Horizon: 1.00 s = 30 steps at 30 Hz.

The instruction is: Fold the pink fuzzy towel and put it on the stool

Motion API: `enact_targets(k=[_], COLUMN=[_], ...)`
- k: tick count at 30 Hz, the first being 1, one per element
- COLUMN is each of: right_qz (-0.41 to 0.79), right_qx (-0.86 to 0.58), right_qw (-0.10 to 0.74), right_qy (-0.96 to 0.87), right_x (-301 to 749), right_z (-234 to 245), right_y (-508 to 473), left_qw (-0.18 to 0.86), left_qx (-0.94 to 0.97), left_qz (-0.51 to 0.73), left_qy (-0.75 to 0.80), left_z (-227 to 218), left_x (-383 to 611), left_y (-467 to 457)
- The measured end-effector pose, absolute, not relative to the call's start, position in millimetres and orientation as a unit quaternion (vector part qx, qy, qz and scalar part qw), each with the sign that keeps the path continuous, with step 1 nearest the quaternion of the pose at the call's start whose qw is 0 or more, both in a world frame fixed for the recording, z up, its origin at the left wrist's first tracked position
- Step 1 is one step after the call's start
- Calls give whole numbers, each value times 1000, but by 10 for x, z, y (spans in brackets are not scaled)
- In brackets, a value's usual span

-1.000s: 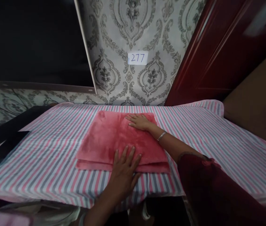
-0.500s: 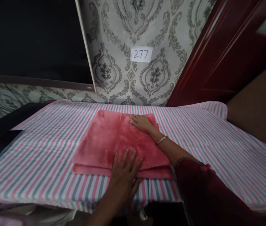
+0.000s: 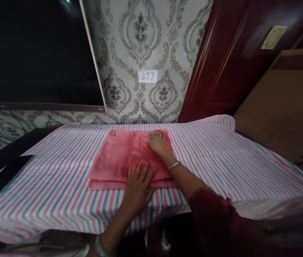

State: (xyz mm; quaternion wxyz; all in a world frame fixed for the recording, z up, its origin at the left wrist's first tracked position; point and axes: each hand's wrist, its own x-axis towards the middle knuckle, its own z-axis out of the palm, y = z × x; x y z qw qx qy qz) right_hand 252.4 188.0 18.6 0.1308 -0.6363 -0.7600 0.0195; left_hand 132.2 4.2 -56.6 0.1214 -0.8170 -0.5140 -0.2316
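Observation:
A folded pink-red towel [image 3: 119,157] lies flat on a table covered with a pink, grey and white striped cloth [image 3: 46,178]. My left hand [image 3: 137,184] rests flat with fingers spread on the towel's near edge. My right hand [image 3: 157,142] lies palm down on the towel's far right part, fingers pointing away from me. Neither hand holds anything. A thin bangle sits on my right wrist, and a dark red sleeve covers that upper arm.
Patterned wallpaper with a paper label reading 277 [image 3: 147,76] is behind the table. A dark screen [image 3: 33,53] hangs at the left, a dark red door [image 3: 234,64] at the right. A black flat object [image 3: 9,157] lies at the table's left end.
My right hand has slid toward the towel's far right corner. The left hand stays flat on the near edge. The camera has shifted, so the scene sits a little lower and farther left.

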Motion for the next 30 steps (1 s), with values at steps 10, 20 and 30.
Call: enact_targets(k=[10, 20, 30], right_qz=[50, 41, 28], right_qx=[-634, -622, -619], right_qw=[265, 253, 239], right_qy=[-724, -740, -748], right_x=[2574, 2601, 2594], right_z=[-4, -158, -168], right_y=[1679, 1735, 1708], left_qw=[12, -7, 40], left_qx=[-811, -775, -752], left_qz=[-285, -104, -72], left_qy=[-510, -623, -654], left_z=[-180, 149, 44], left_x=[1208, 1486, 1215], left_y=[244, 1580, 1561])
